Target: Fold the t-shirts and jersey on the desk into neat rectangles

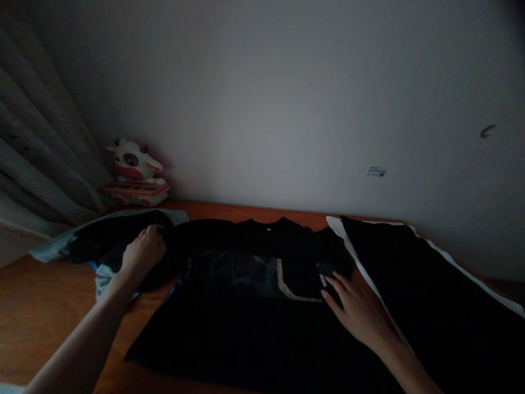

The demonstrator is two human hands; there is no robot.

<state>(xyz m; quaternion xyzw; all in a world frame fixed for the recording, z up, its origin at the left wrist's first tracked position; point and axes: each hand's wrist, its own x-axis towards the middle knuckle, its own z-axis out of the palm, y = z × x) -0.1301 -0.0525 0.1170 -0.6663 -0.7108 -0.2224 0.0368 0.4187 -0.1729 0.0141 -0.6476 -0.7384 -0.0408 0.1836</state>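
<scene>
A person's left hand (144, 249) reaches forward from the lower left, back of the hand up and fingers curled down over the dark edge of a clothes pile (117, 235), beside a black shirt (246, 328). The right hand (355, 306) angles in from the lower right, palm down, fingers loosely spread and pointing up and to the left, the fingertips at a small pale tag (322, 280) by the shirt's right-hand sleeve.

The right hand is open, clenching nothing. The left hand's fingertips are hidden, and whether they grasp cloth cannot be told. Dim light blurs the black folds, the join between pile and shirt is hard to make out, and the frame's bottom edge cuts off both forearms and part of the hem.

The shirt lies spread across the middle of an orange surface (49, 317), between the pile and a black garment (426, 279) with white cloth along its edges. Its collar points toward the wall (266, 109), its hem toward the person; its long axis runs between them.
</scene>
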